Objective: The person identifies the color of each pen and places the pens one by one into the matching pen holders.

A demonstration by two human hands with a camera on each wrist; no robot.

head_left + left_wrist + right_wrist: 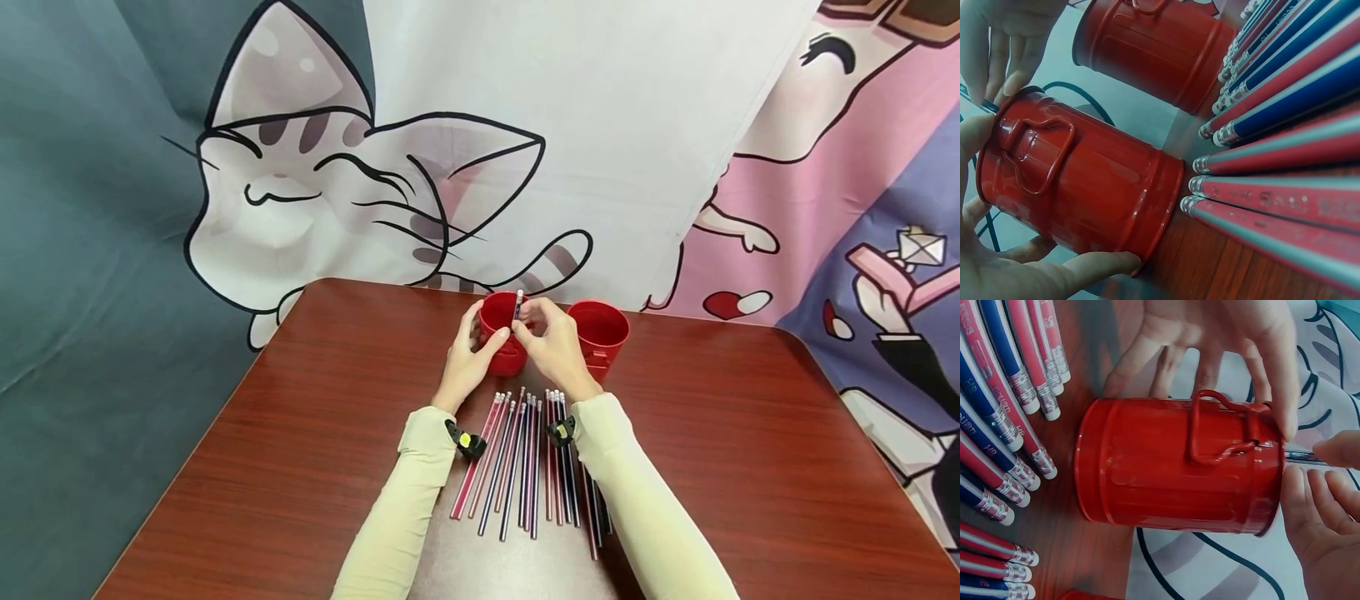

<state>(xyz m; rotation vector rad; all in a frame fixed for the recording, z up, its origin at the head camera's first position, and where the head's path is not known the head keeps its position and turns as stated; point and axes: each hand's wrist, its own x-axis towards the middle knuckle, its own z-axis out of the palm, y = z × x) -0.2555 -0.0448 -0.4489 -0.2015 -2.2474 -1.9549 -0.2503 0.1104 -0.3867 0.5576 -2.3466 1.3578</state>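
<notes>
My left hand (pixel 465 363) holds a small red metal bucket (pixel 1091 175) by its side, thumb on the near side and fingers round the left. It stands upright on the table, its wire handle (pixel 1196 434) hanging at the wall. My right hand (pixel 558 346) pinches a pencil (pixel 518 305) between thumb and fingers at the bucket's right rim. The pencil's pale eraser end points up; its lower part is hidden in the bucket. Close to the right hand stands a second red bucket (pixel 600 321), partly covered by that hand's wrist.
Several red-striped and blue-striped pencils (pixel 522 475) lie in a loose row below the buckets, eraser ends towards them, some under my right forearm. The brown wooden table (pixel 300 433) ends just behind the buckets, where a printed cartoon curtain (pixel 622 150) hangs.
</notes>
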